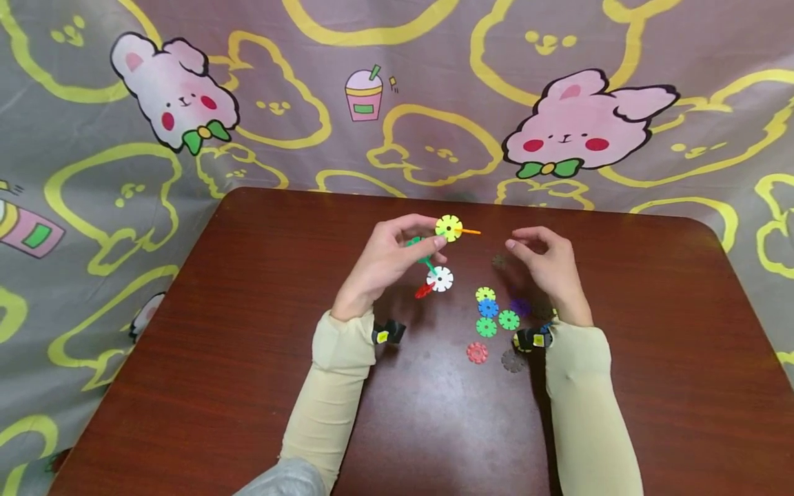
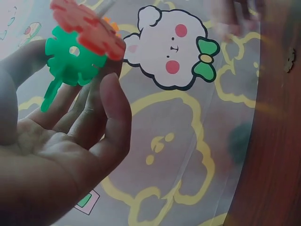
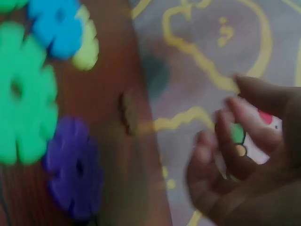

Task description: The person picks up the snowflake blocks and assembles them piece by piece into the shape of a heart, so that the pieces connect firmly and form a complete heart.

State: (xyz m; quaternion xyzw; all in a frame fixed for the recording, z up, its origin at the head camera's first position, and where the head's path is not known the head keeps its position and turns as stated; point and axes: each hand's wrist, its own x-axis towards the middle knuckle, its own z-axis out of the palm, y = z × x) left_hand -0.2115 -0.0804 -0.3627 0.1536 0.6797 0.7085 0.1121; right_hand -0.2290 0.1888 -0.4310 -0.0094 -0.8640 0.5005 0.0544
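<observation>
My left hand holds a joined chain of notched plastic snowflake discs above the table, with the thumb by the yellow disc. An orange disc, seen edge-on, sticks out to the right of the yellow one. Below hang green pieces, a white disc and a tilted red disc. In the left wrist view the red disc is in front of a green disc. Apart from the chain, my right hand hovers with loosely bent fingers and holds nothing.
Loose discs lie between the forearms: yellow, blue, green, purple, red and dark grey. A brown disc lies farther back. Some are partly hidden by the right wrist. A patterned cloth hangs behind the table.
</observation>
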